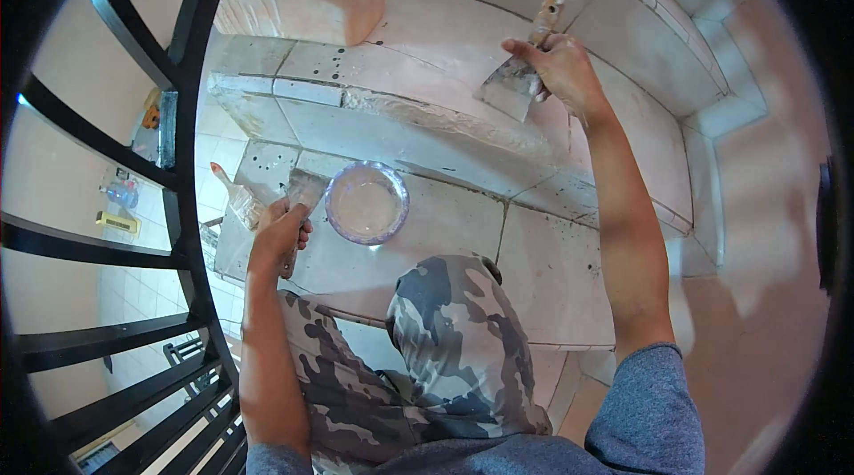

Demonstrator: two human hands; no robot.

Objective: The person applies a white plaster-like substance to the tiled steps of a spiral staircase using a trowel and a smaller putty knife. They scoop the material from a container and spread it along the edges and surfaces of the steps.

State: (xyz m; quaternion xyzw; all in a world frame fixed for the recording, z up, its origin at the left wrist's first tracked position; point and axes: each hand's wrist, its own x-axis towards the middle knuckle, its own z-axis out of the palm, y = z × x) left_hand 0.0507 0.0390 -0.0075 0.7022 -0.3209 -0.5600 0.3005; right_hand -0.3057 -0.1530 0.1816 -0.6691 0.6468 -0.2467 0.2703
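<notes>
My right hand (567, 75) is closed round a putty knife (511, 89) above the upper tiled step, its stained handle pointing away and its smeared blade angled down to the left. Lower left, my left hand (281, 233) grips a second putty knife (307, 185), with the blade up beside a round tub (406, 201). Whitish paste (365, 205) lies inside that tub, which stands on the lower step. A paintbrush (240, 197) with a whitened head and orange-tipped handle lies just left of my left hand. Along the upper step's front edge (427, 119) runs a rough, pale, paste-covered strip.
An orange plastic bucket (356, 12) streaked with white stands at the far left of the upper step, with a pale handle sticking out. Black railing bars (182, 181) border the stairs on the left. A wall (774, 235) rises at right. Dark spots dot the tiles.
</notes>
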